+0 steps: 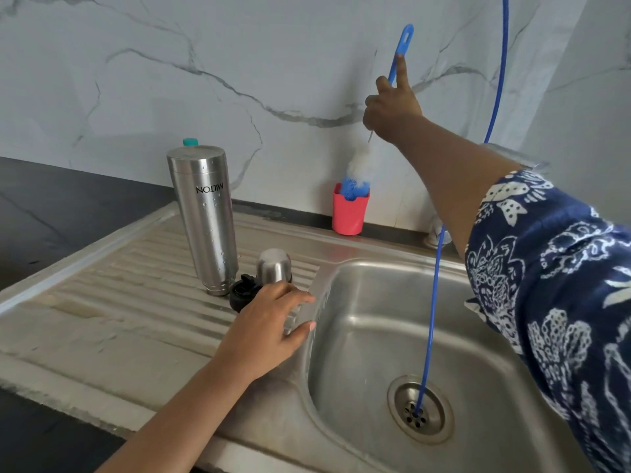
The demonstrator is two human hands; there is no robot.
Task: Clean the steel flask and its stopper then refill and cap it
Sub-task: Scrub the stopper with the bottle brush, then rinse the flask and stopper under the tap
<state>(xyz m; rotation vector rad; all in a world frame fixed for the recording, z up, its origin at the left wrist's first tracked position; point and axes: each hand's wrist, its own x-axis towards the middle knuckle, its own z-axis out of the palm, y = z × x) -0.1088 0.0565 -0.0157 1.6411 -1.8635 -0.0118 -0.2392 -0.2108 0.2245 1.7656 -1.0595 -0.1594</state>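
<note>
The steel flask (205,216) stands upside down and wet on the sink's drainboard (112,302). Its black stopper (243,291) lies at the flask's foot, with the steel cup lid (274,266) upside down just behind it. My right hand (392,104) is raised near the wall and grips the blue handle of a bottle brush (356,172), whose white and blue bristles sit in a red cup (350,215). My left hand (269,329) rests at the basin's edge, fingers curved over something shiny that I cannot make out.
The steel basin (375,336) lies at the right, and a thin blue hose (433,302) hangs down into its drain (420,409). A teal cap (190,142) shows behind the flask. The tap's base (435,235) is behind my right arm. Dark counter lies at the left.
</note>
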